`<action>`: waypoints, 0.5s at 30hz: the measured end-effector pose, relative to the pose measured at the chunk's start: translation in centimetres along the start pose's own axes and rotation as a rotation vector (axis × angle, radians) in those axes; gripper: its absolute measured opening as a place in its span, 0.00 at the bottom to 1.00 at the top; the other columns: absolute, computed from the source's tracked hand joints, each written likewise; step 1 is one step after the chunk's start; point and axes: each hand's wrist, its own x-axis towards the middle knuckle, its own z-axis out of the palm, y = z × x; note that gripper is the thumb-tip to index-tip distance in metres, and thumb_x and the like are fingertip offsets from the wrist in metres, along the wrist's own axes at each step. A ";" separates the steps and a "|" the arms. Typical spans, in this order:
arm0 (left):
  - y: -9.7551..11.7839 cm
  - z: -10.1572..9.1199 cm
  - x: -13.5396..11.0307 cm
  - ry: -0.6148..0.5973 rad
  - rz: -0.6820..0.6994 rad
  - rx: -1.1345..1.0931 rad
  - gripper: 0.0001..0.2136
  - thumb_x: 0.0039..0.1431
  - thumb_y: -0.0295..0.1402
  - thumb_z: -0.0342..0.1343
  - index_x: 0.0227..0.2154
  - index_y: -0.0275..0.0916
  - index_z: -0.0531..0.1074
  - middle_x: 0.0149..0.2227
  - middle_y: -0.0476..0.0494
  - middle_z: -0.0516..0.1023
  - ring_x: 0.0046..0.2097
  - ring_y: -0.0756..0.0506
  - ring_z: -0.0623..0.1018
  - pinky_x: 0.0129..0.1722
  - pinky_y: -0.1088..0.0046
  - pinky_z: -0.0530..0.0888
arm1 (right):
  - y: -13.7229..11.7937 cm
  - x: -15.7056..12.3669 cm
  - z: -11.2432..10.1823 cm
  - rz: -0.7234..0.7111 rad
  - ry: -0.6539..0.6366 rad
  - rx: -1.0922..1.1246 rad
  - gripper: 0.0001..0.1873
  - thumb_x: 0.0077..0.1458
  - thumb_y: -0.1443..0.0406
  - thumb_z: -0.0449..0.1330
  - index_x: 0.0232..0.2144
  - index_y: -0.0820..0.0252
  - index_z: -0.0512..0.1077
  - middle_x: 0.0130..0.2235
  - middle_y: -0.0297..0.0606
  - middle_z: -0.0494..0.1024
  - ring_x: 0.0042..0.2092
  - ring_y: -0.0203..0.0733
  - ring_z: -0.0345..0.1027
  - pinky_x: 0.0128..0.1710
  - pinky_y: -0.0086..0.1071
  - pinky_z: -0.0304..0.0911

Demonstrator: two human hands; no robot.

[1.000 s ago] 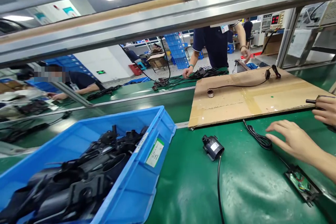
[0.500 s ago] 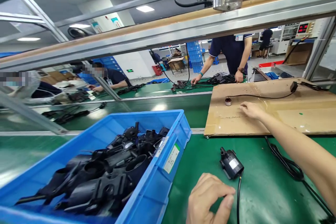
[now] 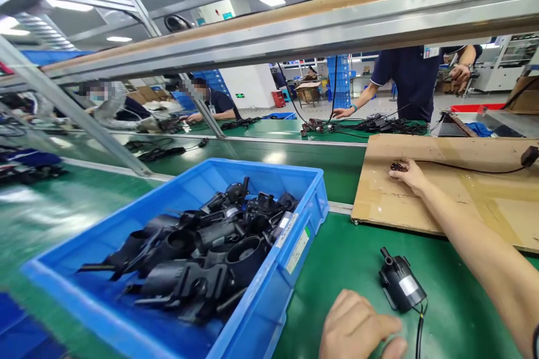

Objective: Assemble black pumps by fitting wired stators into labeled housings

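My right hand [image 3: 407, 174] stretches out over the cardboard sheet [image 3: 463, 196] and its fingers close on a small round black part [image 3: 397, 166] at the end of a thin black cable [image 3: 471, 169]. My left hand [image 3: 357, 328] sits low at the frame's bottom edge on the green mat, fingers curled, with nothing seen in them. Just to its right lies a small black pump [image 3: 401, 287] with a white label and a black lead.
A blue bin [image 3: 290, 219] full of black plastic housings stands at the left. A green conveyor [image 3: 269, 151] runs behind it. Across it a person in a dark shirt [image 3: 415, 81] handles cables; other people sit at the far left.
My right hand has reached the round part on the cardboard and closed on it. The view has swung left and down; my left hand stays near the pump.
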 end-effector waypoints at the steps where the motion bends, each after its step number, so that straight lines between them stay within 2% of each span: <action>1: 0.2 -0.3 0.2 -0.003 -0.015 -0.014 0.10 0.68 0.40 0.53 0.37 0.41 0.76 0.24 0.47 0.77 0.28 0.47 0.75 0.30 0.68 0.69 | -0.3 -1.7 -0.2 -0.014 -0.024 0.082 0.20 0.67 0.57 0.61 0.55 0.62 0.69 0.52 0.44 0.74 0.47 0.46 0.73 0.46 0.44 0.73; 3: 0.7 -0.8 0.7 -0.020 -0.088 -0.043 0.08 0.67 0.37 0.54 0.39 0.40 0.76 0.26 0.46 0.78 0.29 0.46 0.76 0.30 0.69 0.69 | -0.9 -6.1 -0.9 -0.041 -0.082 0.220 0.22 0.65 0.52 0.62 0.52 0.61 0.69 0.49 0.43 0.75 0.42 0.43 0.74 0.40 0.39 0.74; 5: 1.4 -1.1 1.2 -0.054 -0.205 -0.086 0.07 0.65 0.34 0.55 0.41 0.40 0.77 0.28 0.46 0.78 0.32 0.45 0.77 0.33 0.68 0.70 | -1.9 -11.3 -2.1 -0.063 -0.152 0.325 0.28 0.58 0.46 0.65 0.51 0.57 0.69 0.51 0.44 0.76 0.41 0.43 0.74 0.39 0.38 0.74; 7: 2.1 -0.9 1.5 -0.096 -0.336 -0.184 0.09 0.65 0.35 0.56 0.45 0.41 0.76 0.33 0.44 0.79 0.36 0.45 0.78 0.37 0.67 0.72 | -3.1 -16.8 -3.7 -0.080 -0.229 0.400 0.34 0.52 0.42 0.68 0.53 0.53 0.69 0.57 0.45 0.73 0.48 0.47 0.73 0.45 0.40 0.74; 9: 3.0 -0.4 1.6 -0.119 -0.474 -0.365 0.16 0.66 0.39 0.57 0.53 0.41 0.73 0.41 0.41 0.79 0.42 0.44 0.78 0.42 0.66 0.75 | -4.4 -22.0 -5.3 -0.113 -0.315 0.441 0.44 0.48 0.43 0.71 0.62 0.50 0.63 0.65 0.46 0.64 0.54 0.49 0.70 0.52 0.41 0.71; 11: 4.0 0.3 1.7 -0.153 -0.568 -0.632 0.25 0.65 0.46 0.58 0.60 0.41 0.66 0.51 0.36 0.77 0.49 0.42 0.78 0.48 0.64 0.75 | -5.5 -26.5 -6.7 -0.156 -0.386 0.383 0.54 0.50 0.49 0.73 0.70 0.45 0.50 0.70 0.48 0.54 0.51 0.45 0.72 0.52 0.41 0.71; 12: 4.5 0.6 1.7 -0.189 -0.599 -0.789 0.29 0.64 0.49 0.59 0.63 0.41 0.63 0.55 0.33 0.75 0.52 0.41 0.78 0.51 0.62 0.75 | -5.9 -28.5 -7.3 -0.188 -0.394 0.307 0.56 0.52 0.52 0.73 0.72 0.43 0.45 0.70 0.48 0.52 0.48 0.43 0.73 0.52 0.41 0.72; 13: 5.1 0.9 1.8 -0.239 -0.622 -0.948 0.30 0.64 0.50 0.59 0.63 0.41 0.61 0.58 0.31 0.73 0.54 0.40 0.77 0.53 0.60 0.74 | -6.3 -30.3 -7.7 -0.233 -0.375 0.205 0.56 0.54 0.53 0.72 0.72 0.42 0.42 0.69 0.49 0.55 0.46 0.42 0.73 0.52 0.42 0.72; 15: 6.3 1.4 2.0 -0.331 -0.648 -1.219 0.27 0.63 0.47 0.61 0.60 0.41 0.63 0.60 0.31 0.72 0.56 0.39 0.77 0.57 0.59 0.72 | -6.8 -33.2 -8.5 -0.356 -0.279 -0.014 0.53 0.57 0.54 0.70 0.73 0.44 0.42 0.62 0.47 0.66 0.47 0.44 0.74 0.54 0.44 0.71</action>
